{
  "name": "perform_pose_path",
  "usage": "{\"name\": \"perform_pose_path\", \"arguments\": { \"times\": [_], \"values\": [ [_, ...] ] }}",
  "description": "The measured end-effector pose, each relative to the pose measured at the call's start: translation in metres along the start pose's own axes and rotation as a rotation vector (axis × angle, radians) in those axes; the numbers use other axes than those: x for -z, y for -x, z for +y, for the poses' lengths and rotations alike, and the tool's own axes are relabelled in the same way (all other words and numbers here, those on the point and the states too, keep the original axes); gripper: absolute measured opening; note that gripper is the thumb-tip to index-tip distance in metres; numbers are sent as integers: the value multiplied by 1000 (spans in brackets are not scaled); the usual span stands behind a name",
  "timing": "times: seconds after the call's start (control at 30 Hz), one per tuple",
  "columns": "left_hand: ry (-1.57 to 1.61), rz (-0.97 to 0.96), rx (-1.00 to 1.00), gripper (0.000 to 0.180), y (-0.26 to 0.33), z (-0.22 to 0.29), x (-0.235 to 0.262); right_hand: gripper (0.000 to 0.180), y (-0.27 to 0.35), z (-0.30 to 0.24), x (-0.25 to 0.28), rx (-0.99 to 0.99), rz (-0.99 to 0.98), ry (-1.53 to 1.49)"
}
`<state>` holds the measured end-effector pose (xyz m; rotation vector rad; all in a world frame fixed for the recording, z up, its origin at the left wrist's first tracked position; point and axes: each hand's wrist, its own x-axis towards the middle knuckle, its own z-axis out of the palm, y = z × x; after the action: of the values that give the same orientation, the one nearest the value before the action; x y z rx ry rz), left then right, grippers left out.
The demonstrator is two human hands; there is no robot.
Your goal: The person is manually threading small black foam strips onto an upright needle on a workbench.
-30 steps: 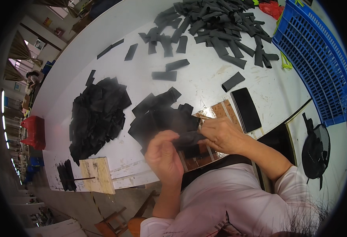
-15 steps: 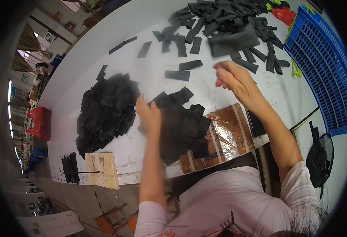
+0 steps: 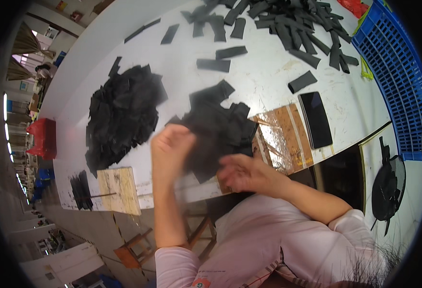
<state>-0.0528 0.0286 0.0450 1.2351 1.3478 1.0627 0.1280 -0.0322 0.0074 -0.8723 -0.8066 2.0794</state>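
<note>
A near pile of flat black fabric pieces [image 3: 220,122] lies in front of me, partly over a brown taped board [image 3: 288,139]. My left hand [image 3: 171,143] is at the left edge of this pile. Its fingers are curled in, and what they may hold does not show. Low at the pile's near edge is my right hand [image 3: 244,174], bent inward toward my body. Motion smears its fingers, so their grip is unclear. Left of the hands rests a larger heap of black fabric pieces [image 3: 124,113].
Narrow black fabric tubes [image 3: 288,24] lie heaped at the far side, with several loose ones nearer. A phone [image 3: 315,120] lies beside the board. A blue plastic basket [image 3: 393,72] stands at right. A wooden block [image 3: 119,191] and a red bag [image 3: 42,138] are at left.
My right hand has come back from the far heap to the near pile. The blurred dark piece beyond it has gone from that spot. The phone is now uncovered. My view has shifted slightly.
</note>
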Motion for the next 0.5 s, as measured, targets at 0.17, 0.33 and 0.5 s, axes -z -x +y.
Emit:
{"name": "perform_pose_path", "arguments": {
  "times": [0.17, 0.33, 0.5],
  "values": [
    [382, 43, 141, 23, 65, -23, -17, 25, -20, 5, -10, -116, 17, -346],
    [720, 127, 105, 34, 103, -38, -17, 21, -23, 10, -10, -117, 55, -486],
    [576, 96, 113, 26, 108, -46, -14, 20, -21, 14, -10, -100, 63, -466]
  ]
}}
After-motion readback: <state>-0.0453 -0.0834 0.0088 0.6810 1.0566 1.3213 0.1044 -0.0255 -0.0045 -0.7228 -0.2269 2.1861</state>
